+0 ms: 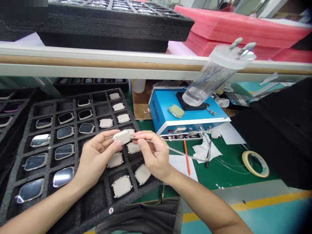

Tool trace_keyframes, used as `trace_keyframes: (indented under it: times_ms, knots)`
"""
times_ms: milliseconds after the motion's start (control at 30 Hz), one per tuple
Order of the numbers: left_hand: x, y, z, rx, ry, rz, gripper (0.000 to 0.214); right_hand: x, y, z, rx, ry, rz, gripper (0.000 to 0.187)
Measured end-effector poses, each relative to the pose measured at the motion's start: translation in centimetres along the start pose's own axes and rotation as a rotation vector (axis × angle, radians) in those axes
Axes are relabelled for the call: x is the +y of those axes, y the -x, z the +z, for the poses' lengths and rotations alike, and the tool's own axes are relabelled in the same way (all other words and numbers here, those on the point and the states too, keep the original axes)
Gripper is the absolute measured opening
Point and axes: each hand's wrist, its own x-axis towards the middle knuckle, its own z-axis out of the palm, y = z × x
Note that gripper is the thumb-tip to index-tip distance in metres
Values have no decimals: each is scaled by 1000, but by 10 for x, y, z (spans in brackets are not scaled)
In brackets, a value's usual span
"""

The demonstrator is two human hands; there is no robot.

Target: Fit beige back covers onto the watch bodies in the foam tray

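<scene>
My left hand (96, 156) is closed on a small beige watch case (122, 136), held above a black foam tray (14, 162). My right hand (152, 152) pinches the end of a thin clear tube (180, 153) against the case's right side. The tube runs right toward a blue machine (170, 122). In the tray's cells lie several more beige cases (121, 186) and several glossy-faced ones (63, 176).
A clear cylinder (209, 78) leans on the blue machine, beside a green case (176, 111). An orange pen (186, 157), white papers (203, 151) and a tape roll (255, 163) lie on the green mat. Black foam sits at right (280, 130); pink foam (231, 29) and another tray are on the shelf.
</scene>
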Motion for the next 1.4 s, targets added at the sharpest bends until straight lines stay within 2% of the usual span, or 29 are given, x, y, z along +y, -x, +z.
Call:
trace_keyframes:
  times_ms: [800, 1233, 1333, 1400]
  knots:
    - [1, 2, 0, 1, -38, 3, 47, -1, -1, 0, 4, 22, 2, 15]
    - [1, 3, 3, 3, -3, -11, 41, 0, -1, 0, -1, 24, 4, 14]
    - [4, 6, 2, 11, -41, 19, 38, -1, 1, -2, -8, 36, -18, 13]
    - [9, -1, -4, -4, -128, 67, 34, -1, 4, -3, 9, 51, -34, 13]
